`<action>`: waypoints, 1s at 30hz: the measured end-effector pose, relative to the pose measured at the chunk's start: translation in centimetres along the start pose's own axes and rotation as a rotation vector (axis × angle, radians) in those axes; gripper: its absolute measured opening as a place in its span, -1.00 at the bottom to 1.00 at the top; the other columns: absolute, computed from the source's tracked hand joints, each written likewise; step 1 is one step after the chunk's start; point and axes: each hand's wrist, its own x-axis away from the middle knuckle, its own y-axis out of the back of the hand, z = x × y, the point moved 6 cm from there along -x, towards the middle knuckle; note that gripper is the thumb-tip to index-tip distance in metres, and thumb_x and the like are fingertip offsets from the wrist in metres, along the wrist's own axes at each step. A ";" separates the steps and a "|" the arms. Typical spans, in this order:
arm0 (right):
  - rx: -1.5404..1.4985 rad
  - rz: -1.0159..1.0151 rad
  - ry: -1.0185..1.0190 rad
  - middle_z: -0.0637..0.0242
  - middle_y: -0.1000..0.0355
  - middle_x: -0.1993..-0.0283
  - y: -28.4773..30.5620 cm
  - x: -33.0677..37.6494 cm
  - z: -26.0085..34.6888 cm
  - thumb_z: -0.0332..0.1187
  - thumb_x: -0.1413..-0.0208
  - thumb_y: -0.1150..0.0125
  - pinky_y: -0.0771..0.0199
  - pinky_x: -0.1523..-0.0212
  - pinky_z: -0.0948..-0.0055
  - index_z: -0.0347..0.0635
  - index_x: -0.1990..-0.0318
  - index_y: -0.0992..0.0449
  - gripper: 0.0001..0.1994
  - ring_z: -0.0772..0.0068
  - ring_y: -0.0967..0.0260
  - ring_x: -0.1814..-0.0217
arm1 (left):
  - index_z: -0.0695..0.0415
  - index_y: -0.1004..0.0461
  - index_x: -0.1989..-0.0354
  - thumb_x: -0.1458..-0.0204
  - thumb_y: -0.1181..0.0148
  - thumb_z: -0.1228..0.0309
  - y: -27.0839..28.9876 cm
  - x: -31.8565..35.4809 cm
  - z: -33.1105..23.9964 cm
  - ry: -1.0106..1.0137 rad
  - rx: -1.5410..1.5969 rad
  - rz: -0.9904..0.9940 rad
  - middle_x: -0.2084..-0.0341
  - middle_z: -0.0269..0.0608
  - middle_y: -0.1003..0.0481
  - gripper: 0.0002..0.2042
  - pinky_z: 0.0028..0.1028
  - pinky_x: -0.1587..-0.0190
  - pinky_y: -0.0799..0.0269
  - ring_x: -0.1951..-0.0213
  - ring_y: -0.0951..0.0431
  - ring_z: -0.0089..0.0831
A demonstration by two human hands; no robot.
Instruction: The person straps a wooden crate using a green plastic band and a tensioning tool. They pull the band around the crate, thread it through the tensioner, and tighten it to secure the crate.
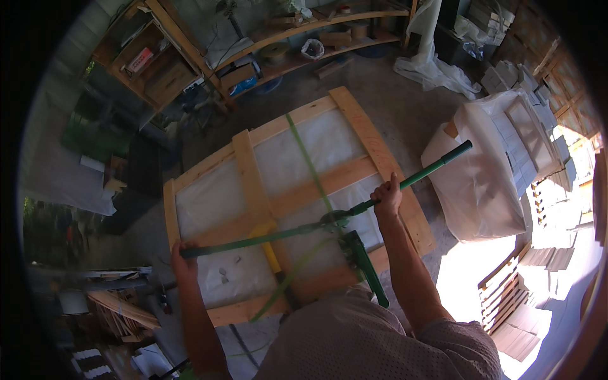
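A long two-handled green strapping crimper (291, 232) spans the wooden crate (253, 171), its handles spread wide. My left hand (185, 263) is closed around the end of its left handle. Partway along the right handle, my right hand (387, 197) grips it, with the dark green end reaching past my fist. The crimper's jaws (335, 219) sit at a green strap (307, 152) running over the crate. Just below them is a green lever tool, apparently a strap tensioner (364, 263), close to my body. A yellow-handled tool (269, 248), its kind unclear, lies on the crate.
Small metal pieces (223, 274) lie on the crate's white wrapping. To the right stands a plastic-covered stack (475, 171). Wooden shelves (297, 31) with supplies line the back. Wood pieces (120, 307) are piled at the lower left, and a slatted pallet (500, 297) stands at the right.
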 end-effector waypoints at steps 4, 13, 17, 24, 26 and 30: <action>-0.022 -0.036 -0.008 0.52 0.10 0.77 0.0 0.1 0.0 -0.06 -0.15 -0.16 0.08 0.75 0.43 0.07 0.64 -0.08 -0.55 0.52 0.10 0.79 | 0.04 -0.19 0.59 -0.20 -0.07 0.23 -0.2 0.2 0.2 -0.078 0.139 0.051 0.70 -0.29 -0.20 -0.66 -0.22 0.38 -0.38 0.57 -0.32 -0.32; -0.016 -0.053 0.030 0.54 0.09 0.78 0.5 -0.1 0.0 -0.06 -0.15 -0.17 0.10 0.77 0.46 0.09 0.67 -0.07 -0.53 0.54 0.11 0.82 | 0.00 -0.17 0.61 -0.18 -0.09 0.20 -1.9 0.1 -1.3 -0.097 0.076 -0.013 0.75 -0.31 -0.14 -0.64 -0.22 0.41 -0.36 0.61 -0.28 -0.32; -0.018 -0.039 0.034 0.54 0.10 0.78 0.5 0.0 0.1 -0.07 -0.16 -0.17 0.11 0.77 0.47 0.10 0.67 -0.07 -0.53 0.54 0.12 0.83 | 0.01 -0.17 0.61 -0.18 -0.10 0.20 -1.8 0.0 -1.2 -0.102 0.052 -0.055 0.75 -0.31 -0.14 -0.64 -0.19 0.41 -0.36 0.62 -0.28 -0.32; 0.005 -0.028 0.053 0.52 0.11 0.77 -0.1 0.0 0.2 -0.09 -0.18 -0.14 0.10 0.76 0.45 0.09 0.68 -0.05 -0.53 0.53 0.13 0.81 | 0.01 -0.16 0.62 -0.19 -0.09 0.19 -1.9 -0.5 -1.0 -0.110 0.072 -0.025 0.74 -0.31 -0.16 -0.63 -0.18 0.41 -0.37 0.62 -0.30 -0.32; 0.012 -0.034 0.049 0.52 0.11 0.77 -0.1 0.0 0.1 -0.09 -0.18 -0.13 0.10 0.75 0.45 0.09 0.68 -0.04 -0.52 0.53 0.13 0.81 | 0.00 -0.16 0.62 -0.19 -0.09 0.19 -1.8 -0.6 -0.9 -0.099 0.082 -0.036 0.74 -0.31 -0.17 -0.62 -0.18 0.42 -0.38 0.62 -0.31 -0.32; 0.013 -0.056 0.024 0.52 0.11 0.77 0.0 -0.3 0.0 -0.09 -0.19 -0.12 0.12 0.75 0.44 0.09 0.68 -0.04 -0.52 0.53 0.14 0.81 | 0.00 -0.16 0.62 -0.19 -0.09 0.19 -2.0 -0.6 -0.9 -0.102 0.043 -0.036 0.75 -0.31 -0.17 -0.62 -0.19 0.42 -0.38 0.62 -0.32 -0.32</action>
